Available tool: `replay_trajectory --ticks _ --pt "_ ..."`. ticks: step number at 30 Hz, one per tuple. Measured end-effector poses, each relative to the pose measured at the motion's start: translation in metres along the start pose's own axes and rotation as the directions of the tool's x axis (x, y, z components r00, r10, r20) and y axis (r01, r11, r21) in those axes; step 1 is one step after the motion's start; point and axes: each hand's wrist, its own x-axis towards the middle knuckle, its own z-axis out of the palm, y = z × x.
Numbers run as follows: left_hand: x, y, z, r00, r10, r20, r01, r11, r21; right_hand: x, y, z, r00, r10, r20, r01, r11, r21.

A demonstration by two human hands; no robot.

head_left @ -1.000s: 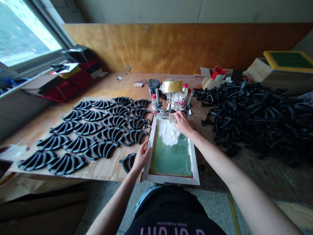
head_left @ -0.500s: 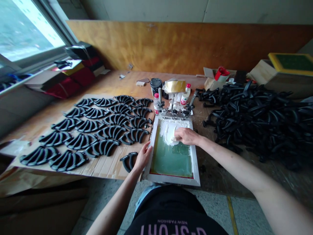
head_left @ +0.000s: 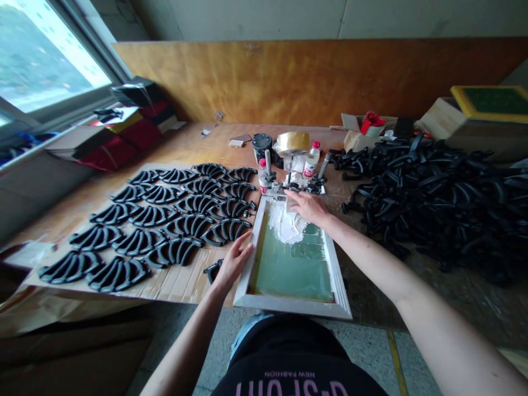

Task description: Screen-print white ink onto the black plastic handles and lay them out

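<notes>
A silk-screen frame with green mesh lies in front of me, hinged at its far end to a metal clamp. White ink is smeared over the mesh's far half. My left hand is closed on the frame's left edge, thumb and fingers at the rim. My right hand is at the far end of the screen, its fingers on a small pale squeegee that they partly cover. A black curved plastic part lies beside my left wrist, mostly hidden.
Rows of black curved parts cover the cardboard on the left. A large heap of similar black parts lies on the right. Behind the clamp stand red-capped bottles, a dark tub and a tape roll.
My right hand has moved away from me with the squeegee, toward the clamp. The screen's near end has risen, with my left hand at its edge.
</notes>
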Motion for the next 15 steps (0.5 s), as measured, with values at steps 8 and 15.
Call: replay_trajectory --ticks 8,15 --pt "0.017 0.084 0.013 0.936 0.341 -0.086 -0.352 0.899 -0.261 -0.038 0.081 -0.015 0.855 0.496 -0.15 -0.481 0.868 0.125" --pt "0.029 0.081 0.042 0.956 0.261 -0.134 -0.293 0.862 -0.413 -0.087 0.029 0.058 0.989 0.123 0.081 -0.131 0.986 0.106"
